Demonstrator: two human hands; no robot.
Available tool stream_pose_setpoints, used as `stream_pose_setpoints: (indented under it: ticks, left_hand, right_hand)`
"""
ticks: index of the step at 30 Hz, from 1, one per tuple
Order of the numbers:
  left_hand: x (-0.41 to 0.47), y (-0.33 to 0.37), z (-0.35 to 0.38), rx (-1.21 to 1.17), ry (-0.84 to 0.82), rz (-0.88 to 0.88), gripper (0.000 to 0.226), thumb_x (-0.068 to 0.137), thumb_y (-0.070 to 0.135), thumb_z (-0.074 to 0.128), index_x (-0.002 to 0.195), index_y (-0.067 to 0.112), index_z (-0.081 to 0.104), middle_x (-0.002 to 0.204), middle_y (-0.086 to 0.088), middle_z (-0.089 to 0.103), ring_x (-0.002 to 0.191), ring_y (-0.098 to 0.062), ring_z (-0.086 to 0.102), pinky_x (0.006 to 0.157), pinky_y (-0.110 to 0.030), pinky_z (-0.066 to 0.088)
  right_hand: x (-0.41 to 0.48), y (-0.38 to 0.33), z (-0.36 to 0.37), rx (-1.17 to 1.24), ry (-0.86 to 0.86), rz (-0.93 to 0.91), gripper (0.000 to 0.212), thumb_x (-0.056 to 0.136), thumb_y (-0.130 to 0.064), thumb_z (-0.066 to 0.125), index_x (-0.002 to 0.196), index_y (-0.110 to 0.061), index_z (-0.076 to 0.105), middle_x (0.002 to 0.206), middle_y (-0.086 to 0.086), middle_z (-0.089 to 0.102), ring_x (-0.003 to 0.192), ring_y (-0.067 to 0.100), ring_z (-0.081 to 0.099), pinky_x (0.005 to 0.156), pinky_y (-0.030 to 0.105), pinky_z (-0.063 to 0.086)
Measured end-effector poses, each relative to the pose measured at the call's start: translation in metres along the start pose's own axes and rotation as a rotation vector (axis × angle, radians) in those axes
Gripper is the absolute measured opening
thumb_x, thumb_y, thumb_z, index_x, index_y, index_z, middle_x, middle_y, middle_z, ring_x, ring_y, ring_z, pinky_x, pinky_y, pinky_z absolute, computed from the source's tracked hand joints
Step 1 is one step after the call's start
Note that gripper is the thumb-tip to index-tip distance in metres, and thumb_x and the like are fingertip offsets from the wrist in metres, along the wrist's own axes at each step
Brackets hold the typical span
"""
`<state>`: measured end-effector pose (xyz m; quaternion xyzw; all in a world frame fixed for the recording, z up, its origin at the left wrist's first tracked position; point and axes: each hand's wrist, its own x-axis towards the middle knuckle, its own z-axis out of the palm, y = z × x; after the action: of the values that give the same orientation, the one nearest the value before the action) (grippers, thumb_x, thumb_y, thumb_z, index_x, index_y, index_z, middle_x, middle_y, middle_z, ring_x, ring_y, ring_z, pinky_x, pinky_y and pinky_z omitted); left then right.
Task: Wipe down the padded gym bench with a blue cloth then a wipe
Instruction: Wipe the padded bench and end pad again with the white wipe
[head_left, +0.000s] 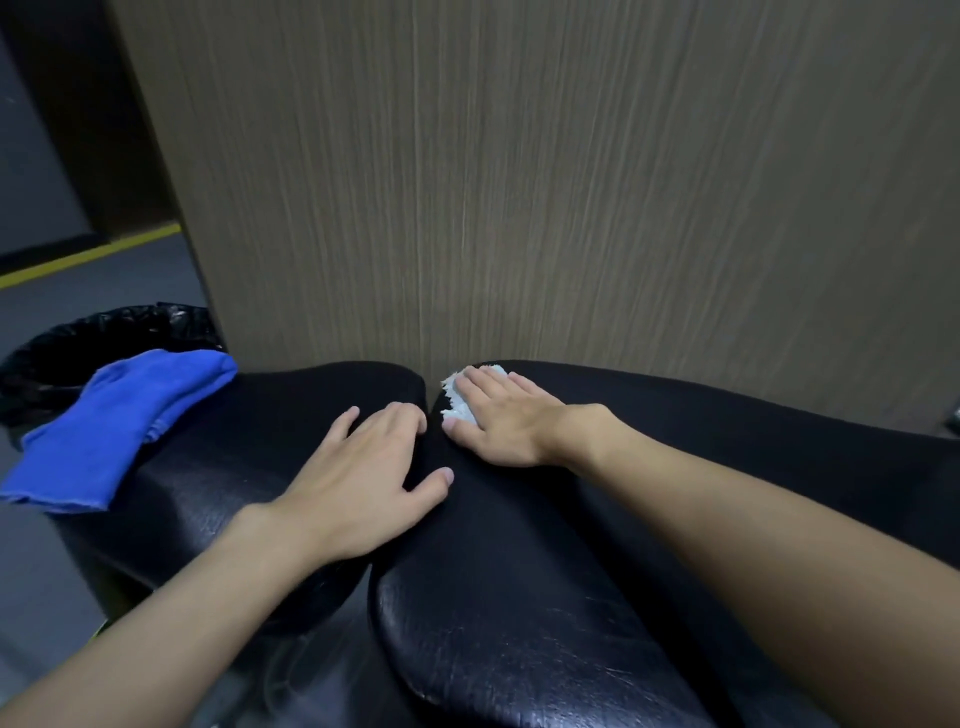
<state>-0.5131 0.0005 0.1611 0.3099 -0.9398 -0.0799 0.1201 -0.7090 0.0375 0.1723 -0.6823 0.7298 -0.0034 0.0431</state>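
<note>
My right hand (501, 418) presses the wipe (458, 402), fingers together; left hand (358, 475) lies spread on the bench (519, 597). Nine o'clock: blue cloth (119, 426) beside a bag-lined bin (52, 353), contents unseen.

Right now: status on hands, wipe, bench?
Right hand flat, pressing wipe on bench. Left hand flat beside it. Blue cloth parked left end. Nothing blocking.

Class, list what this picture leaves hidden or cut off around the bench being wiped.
Head view: most of the wipe lies under the right hand.
Head view: the bin is partly hidden behind the blue cloth.
Head view: the bench pads run off the bottom and right edges.
</note>
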Motion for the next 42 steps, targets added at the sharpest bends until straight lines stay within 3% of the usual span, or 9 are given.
stream_pose_setpoints:
  ticks: [3, 6, 18, 21, 26, 34, 42]
  left_hand:
    - [-0.002, 0.012, 0.001, -0.015, -0.024, 0.005, 0.049, 0.086, 0.063, 0.035, 0.121, 0.029, 0.037, 0.119, 0.023, 0.037, 0.122, 0.002, 0.036, 0.119, -0.045, 0.011]
    - [-0.001, 0.026, 0.002, -0.003, -0.073, 0.006, 0.057, 0.075, 0.073, 0.021, 0.114, 0.035, 0.037, 0.119, 0.022, 0.037, 0.12, 0.002, 0.037, 0.117, -0.05, 0.012]
    - [0.027, 0.164, 0.031, 0.044, -0.148, 0.18, 0.082, 0.069, 0.078, 0.012, 0.135, 0.037, 0.035, 0.147, 0.013, 0.027, 0.143, -0.007, 0.014, 0.117, -0.05, 0.013]
    - [0.033, 0.198, 0.04, 0.025, -0.162, 0.215, 0.08, 0.071, 0.078, 0.014, 0.135, 0.037, 0.037, 0.147, 0.014, 0.028, 0.143, -0.007, 0.015, 0.117, -0.051, 0.013]
    - [0.041, 0.259, 0.054, 0.028, -0.177, 0.288, 0.058, 0.089, 0.067, 0.035, 0.137, 0.035, 0.037, 0.148, 0.013, 0.028, 0.144, -0.008, 0.014, 0.117, -0.052, 0.012]
    - [0.044, 0.345, 0.075, 0.012, -0.227, 0.415, 0.06, 0.088, 0.068, 0.034, 0.14, 0.038, 0.034, 0.152, 0.011, 0.024, 0.146, -0.012, 0.008, 0.116, -0.057, 0.008]
    - [0.041, 0.354, 0.078, 0.009, -0.213, 0.392, 0.062, 0.087, 0.072, 0.031, 0.141, 0.042, 0.03, 0.154, 0.014, 0.021, 0.147, -0.013, 0.008, 0.117, -0.056, 0.007]
  right_hand:
    - [-0.02, 0.012, 0.001, 0.019, 0.01, 0.014, 0.068, 0.1, -0.055, 0.021, 0.154, -0.014, 0.015, 0.163, 0.0, 0.011, 0.149, 0.011, 0.002, 0.121, 0.037, 0.001]
    - [-0.041, 0.029, 0.003, 0.037, 0.017, 0.048, 0.066, 0.1, -0.055, 0.021, 0.153, -0.016, 0.016, 0.163, 0.0, 0.009, 0.149, 0.011, 0.001, 0.121, 0.038, 0.001]
    - [-0.151, 0.143, 0.006, 0.042, 0.021, 0.257, 0.067, 0.1, -0.056, 0.017, 0.154, -0.017, 0.013, 0.163, -0.001, 0.008, 0.149, 0.012, 0.0, 0.121, 0.039, 0.0]
    - [-0.183, 0.176, 0.006, 0.056, 0.038, 0.308, 0.065, 0.099, -0.055, 0.017, 0.153, -0.018, 0.016, 0.162, -0.003, 0.012, 0.149, 0.011, 0.002, 0.121, 0.039, 0.001]
    - [-0.233, 0.233, 0.01, 0.058, 0.042, 0.431, 0.068, 0.097, -0.057, 0.016, 0.154, -0.02, 0.014, 0.163, -0.004, 0.01, 0.149, 0.01, 0.002, 0.121, 0.04, 0.001]
    - [-0.311, 0.311, 0.012, 0.049, 0.062, 0.648, 0.071, 0.096, -0.059, 0.017, 0.154, -0.018, 0.016, 0.163, -0.002, 0.014, 0.15, 0.013, 0.005, 0.121, 0.041, 0.004]
    - [-0.375, 0.345, 0.007, 0.06, 0.094, 0.84, 0.068, 0.096, -0.059, 0.022, 0.148, -0.015, 0.027, 0.156, 0.006, 0.027, 0.146, 0.021, 0.017, 0.117, 0.041, 0.013]
